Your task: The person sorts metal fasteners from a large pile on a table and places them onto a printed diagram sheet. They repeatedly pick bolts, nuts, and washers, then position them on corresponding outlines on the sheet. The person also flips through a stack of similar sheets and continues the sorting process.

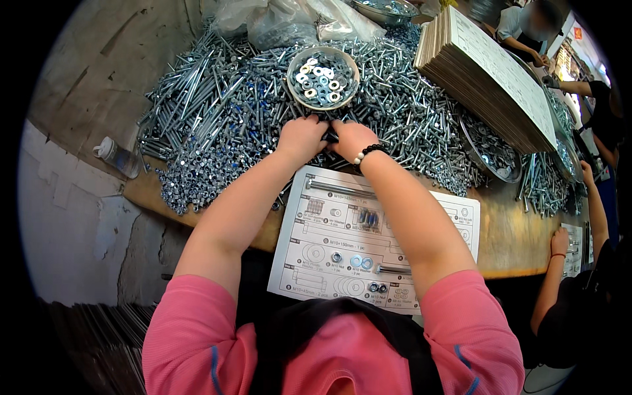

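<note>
My left hand and my right hand meet at the near side of a big heap of bolts, just below a round bowl of washers. Both hands have curled fingers, and a small dark thing shows between them; its kind cannot be made out. Under my forearms lies a white printed sheet with part drawings. On it rest a long bolt, several short bolts with blue marks, a nut, two washers, another bolt and a pair of nuts.
Loose nuts spread at the heap's left. A stack of printed cards leans on the right, beside a metal bowl of washers. Plastic bags lie behind; a clear bottle stands left. Other people work at right.
</note>
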Demonstrator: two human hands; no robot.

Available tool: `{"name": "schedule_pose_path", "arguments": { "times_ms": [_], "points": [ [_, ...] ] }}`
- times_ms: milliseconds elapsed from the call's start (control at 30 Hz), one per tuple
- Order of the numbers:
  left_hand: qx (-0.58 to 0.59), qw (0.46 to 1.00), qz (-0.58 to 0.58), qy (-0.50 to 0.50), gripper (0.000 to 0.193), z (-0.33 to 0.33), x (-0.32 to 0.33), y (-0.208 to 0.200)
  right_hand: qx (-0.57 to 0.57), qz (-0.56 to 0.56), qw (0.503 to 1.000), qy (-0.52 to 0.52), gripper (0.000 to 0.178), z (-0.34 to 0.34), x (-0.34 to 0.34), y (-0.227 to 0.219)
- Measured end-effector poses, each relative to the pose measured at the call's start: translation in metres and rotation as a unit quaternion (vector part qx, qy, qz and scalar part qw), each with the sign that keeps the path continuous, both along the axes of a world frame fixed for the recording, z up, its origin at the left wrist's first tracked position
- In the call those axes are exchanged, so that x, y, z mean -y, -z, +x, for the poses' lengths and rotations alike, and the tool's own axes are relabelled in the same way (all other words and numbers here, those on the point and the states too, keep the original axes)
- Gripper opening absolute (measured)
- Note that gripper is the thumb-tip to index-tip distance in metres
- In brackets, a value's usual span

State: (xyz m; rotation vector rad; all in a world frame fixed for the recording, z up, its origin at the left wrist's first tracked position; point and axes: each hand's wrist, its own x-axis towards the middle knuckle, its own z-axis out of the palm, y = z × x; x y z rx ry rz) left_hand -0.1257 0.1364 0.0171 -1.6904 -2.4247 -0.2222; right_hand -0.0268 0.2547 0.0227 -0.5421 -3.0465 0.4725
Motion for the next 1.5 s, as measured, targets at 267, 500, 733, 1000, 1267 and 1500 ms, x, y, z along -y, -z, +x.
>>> {"name": "schedule_pose_path", "arguments": {
  "times_ms": [267, 500, 733, 1000, 1267, 1500],
  "points": [
    [0.082, 0.992, 0.088, 0.028, 0.018, -0.001, 0.009, 0.008, -0.033, 0.064, 0.993, -0.096, 0.016, 0.007, -0.017, 0.008],
    [0.274, 0.952, 0.135, -0.011, 0.017, 0.002, 0.016, -0.013, -0.143, -0.080, 0.984, -0.075, 0.016, 0.020, -0.019, -0.007],
    [0.097, 0.993, 0.061, -0.005, 0.012, -0.006, 0.018, -0.026, -0.131, -0.363, 0.920, 0.073, 0.020, 0.061, -0.040, -0.025],
    [-0.083, 0.985, -0.095, 0.116, 0.013, -0.001, -0.005, 0.001, -0.142, -0.618, 0.764, 0.120, 0.014, 0.132, -0.036, -0.040],
    [-0.062, 0.979, 0.108, 0.158, 0.017, 0.027, 0.015, -0.027, -0.029, -0.585, 0.800, 0.128, 0.012, 0.233, -0.040, -0.044],
    [0.428, 0.892, 0.112, 0.091, 0.015, 0.118, -0.005, -0.050, 0.034, -0.417, 0.907, 0.050, 0.012, 0.257, -0.039, -0.041]
  ]
}}
